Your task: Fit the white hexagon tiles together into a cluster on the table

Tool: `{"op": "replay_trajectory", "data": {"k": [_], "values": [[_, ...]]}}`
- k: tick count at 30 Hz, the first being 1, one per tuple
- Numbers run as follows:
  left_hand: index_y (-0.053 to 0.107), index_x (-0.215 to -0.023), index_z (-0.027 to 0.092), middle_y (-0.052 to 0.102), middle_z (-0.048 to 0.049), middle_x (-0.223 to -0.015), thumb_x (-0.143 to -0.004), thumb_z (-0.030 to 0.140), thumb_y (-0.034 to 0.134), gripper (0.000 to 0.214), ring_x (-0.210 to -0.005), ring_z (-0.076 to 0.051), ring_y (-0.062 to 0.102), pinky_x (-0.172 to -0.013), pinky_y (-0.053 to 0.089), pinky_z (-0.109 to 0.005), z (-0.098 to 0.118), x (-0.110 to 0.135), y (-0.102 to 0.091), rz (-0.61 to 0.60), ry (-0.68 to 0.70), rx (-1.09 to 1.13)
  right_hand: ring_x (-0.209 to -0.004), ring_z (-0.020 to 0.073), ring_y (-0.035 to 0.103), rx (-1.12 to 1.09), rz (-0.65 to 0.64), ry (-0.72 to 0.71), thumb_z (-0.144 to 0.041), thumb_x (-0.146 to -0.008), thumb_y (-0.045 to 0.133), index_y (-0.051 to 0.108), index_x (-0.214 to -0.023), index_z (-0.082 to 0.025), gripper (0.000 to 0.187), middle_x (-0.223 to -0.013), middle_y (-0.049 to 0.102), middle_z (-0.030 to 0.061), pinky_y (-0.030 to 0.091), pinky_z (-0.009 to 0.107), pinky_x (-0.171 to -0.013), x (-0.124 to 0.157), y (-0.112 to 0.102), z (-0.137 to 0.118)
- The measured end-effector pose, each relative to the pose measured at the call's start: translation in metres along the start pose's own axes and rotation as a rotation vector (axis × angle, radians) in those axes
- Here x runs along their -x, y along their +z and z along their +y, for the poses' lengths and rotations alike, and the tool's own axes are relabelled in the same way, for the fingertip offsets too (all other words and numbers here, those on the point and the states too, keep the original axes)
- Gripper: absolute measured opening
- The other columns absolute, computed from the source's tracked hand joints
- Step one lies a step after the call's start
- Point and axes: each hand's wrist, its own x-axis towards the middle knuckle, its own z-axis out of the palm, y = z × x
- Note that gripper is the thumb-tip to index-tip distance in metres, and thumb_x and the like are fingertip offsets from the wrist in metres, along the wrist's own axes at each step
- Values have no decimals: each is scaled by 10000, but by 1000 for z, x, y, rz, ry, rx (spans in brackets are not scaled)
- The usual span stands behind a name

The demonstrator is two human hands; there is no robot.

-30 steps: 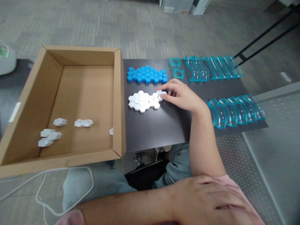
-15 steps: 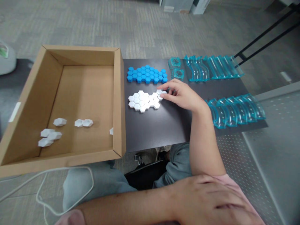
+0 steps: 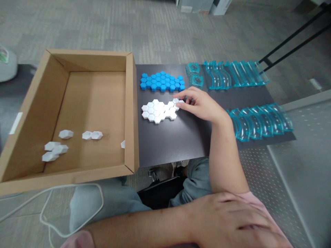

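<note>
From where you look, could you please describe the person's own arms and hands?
The left hand and right hand are bare and ungloved, with nothing visibly worn on them. Pink sleeves show on both arms, leaving the forearms uncovered.

Carpet: I see grey, streaked carpet (image 3: 85, 27) across the top of my view.
Left edge: a pale container (image 3: 8, 70) with a green patch, partly cut off from me.
Cable: I make out a white cable (image 3: 102, 199) looping at lower left.
Top: a grey box-like unit (image 3: 196, 4), cropped.
Right: black bars (image 3: 292, 37) slanting in; lower down, a grey perforated surface (image 3: 261, 174).
</note>
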Motion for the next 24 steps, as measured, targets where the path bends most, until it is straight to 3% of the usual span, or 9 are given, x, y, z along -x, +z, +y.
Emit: {"op": "replay_trajectory", "data": {"k": [5, 9, 24], "values": [[752, -1665, 563, 699, 257, -1730, -1190, 452, 303, 664, -1670, -13, 615, -1312, 536, -192, 1, 0, 2, 11, 11, 22, -1013, 273, 639, 12, -9, -30, -602, -1131, 842, 962, -1366, -357, 360, -1180, 708, 84, 571, 427, -920, -3, 1, 2], [719, -1704, 553, 687, 254, -1743, -1184, 447, 272, 694, -1683, -21, 607, -1372, 493, -211, 3, 1, 3, -5, 2, 10, -1045, 280, 629, 11, -34, -47, -600, -1146, 831, 977, -1334, -375, 328, -1184, 684, 83, 563, 434, -933, -4, 1, 1], [661, -1760, 553, 636, 227, -1813, -1208, 605, 200, 720, -1749, -50, 544, -1430, 435, -234, 6, 3, 2, -54, 21, -24, -1107, 292, 637, 8, -26, -61, -533, -1132, 864, 979, -1359, -419, 279, -1223, 652, 81, 623, 495, -1031, -5, 4, 4]]}}
